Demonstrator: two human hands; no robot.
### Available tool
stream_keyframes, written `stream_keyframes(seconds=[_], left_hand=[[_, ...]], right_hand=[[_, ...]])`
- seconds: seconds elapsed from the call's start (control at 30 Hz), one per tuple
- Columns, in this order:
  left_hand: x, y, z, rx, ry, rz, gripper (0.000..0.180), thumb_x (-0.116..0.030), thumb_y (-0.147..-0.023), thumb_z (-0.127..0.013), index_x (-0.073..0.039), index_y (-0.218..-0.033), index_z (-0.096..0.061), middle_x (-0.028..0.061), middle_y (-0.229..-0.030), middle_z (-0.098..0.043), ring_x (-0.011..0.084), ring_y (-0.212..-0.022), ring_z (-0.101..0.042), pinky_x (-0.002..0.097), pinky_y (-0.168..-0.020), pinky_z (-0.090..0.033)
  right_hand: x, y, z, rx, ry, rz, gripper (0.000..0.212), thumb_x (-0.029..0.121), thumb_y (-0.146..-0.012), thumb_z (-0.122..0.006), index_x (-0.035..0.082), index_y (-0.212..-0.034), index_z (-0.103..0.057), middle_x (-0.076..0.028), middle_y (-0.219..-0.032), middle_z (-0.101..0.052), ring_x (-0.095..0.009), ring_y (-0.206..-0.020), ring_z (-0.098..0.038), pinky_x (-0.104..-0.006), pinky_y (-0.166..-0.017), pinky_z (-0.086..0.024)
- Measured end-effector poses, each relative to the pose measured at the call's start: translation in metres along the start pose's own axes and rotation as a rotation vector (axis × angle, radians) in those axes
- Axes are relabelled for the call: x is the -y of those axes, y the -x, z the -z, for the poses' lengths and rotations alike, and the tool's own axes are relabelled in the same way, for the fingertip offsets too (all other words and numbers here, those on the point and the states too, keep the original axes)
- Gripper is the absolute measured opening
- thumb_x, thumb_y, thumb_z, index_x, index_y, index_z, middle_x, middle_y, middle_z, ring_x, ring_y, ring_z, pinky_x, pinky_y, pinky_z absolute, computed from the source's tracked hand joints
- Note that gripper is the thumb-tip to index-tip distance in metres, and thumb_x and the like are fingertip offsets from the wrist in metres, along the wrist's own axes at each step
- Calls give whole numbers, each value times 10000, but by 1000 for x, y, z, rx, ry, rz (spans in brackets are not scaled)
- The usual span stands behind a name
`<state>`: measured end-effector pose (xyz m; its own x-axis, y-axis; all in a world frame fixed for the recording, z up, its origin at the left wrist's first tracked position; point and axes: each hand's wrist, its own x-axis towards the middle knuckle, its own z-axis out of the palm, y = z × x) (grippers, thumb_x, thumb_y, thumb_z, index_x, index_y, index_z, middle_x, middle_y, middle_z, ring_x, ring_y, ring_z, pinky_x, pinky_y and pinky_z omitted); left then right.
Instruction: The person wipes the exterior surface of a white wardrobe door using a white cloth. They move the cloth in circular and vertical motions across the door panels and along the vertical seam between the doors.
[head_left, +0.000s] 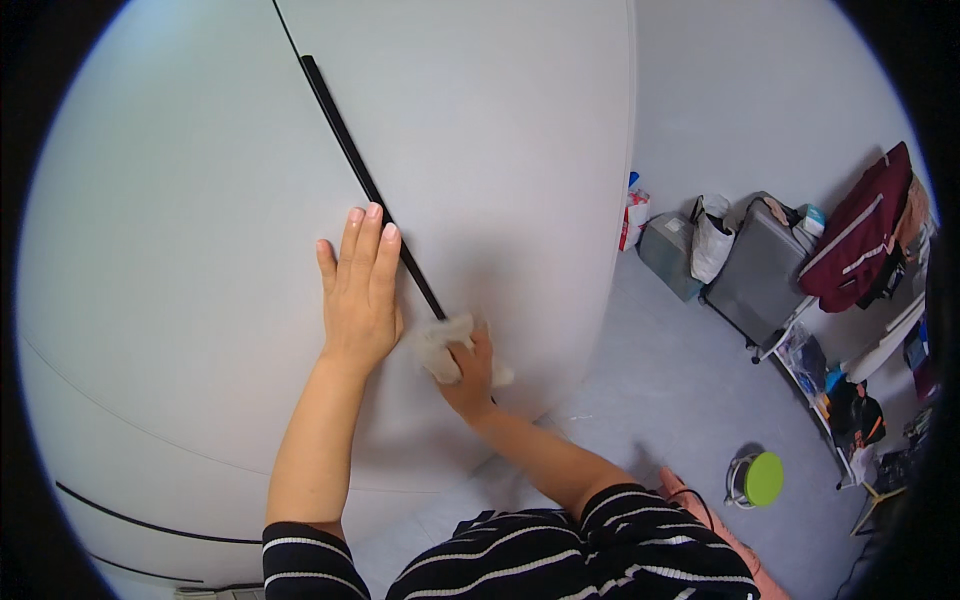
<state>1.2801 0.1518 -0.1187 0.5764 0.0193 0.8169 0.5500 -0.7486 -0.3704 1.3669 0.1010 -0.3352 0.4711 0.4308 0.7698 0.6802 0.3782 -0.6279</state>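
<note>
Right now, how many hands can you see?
2: the left hand lies flat against the white door by the black handle; the right hand holds a pale cloth near the handle's lower end. No others show.

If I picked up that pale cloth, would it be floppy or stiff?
Probably floppy: the pale cloth looks bunched up, poking out either side of the right hand. It's likely light too, since that one hand holds it. Blur hides whether it's damp.

The door panel (510, 140) looks smooth with a soft sheen, the rag (436, 358) like cloth.
</note>
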Motion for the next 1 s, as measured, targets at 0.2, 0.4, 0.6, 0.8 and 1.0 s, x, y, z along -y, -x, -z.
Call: stream_keyframes(seconds=[0.2, 0.4, 0.6, 0.8, 1.0], left_hand=[[0, 2, 2, -5, 31, 22, 742, 146, -728, -438, -68, -1438, -414, 178, -1507, -401, 337, -1408, -371, 582, -1162, -88], [2, 3, 1, -31, 97, 79, 492, -6, -870, -476, -56, -1357, -516, 174, -1451, -466, 341, -1349, -435, 583, -1141, -138], [-16, 25, 11, 158, 179, 44, 436, -99, -905, -535, -113, -1341, -536, 170, -1490, -395, 370, -1397, -341, 655, -1074, -218], [-38, 79, -20, 331, 40, -68, 428, -89, -866, -615, -186, -1282, -593, 94, -1534, -359, 389, -1432, -268, 674, -1091, -154], [-54, 90, -33, 307, 73, 4, 397, -137, -877, -592, -150, -1274, -597, 169, -1553, -302, 465, -1443, -165, 642, -1120, -13]], right_hand=[[-36, 47, 19, 210, -276, -228, 504, 78, -678, -823, 61, -1124, -589, -163, -1189, -520, -348, -1057, -549, -387, -878, -483], [72, -119, 21, 16, -366, 52, 712, 74, -707, -809, 73, -1309, -429, -126, -1243, -548, -298, -1125, -565, -383, -929, -488], [34, -41, 4, -10, -309, -242, 695, 133, -681, -833, 111, -1277, -477, -152, -1226, -565, -359, -1122, -560, -416, -940, -469], [-95, 134, 6, 203, -104, -796, 589, 40, -705, -788, 90, -1246, -560, -125, -1166, -652, -290, -1088, -632, -362, -906, -501], [-75, 26, 26, -171, -198, -519, 533, -24, -759, -725, 29, -1264, -561, -121, -1163, -646, -232, -1059, -631, -333, -902, -511]])
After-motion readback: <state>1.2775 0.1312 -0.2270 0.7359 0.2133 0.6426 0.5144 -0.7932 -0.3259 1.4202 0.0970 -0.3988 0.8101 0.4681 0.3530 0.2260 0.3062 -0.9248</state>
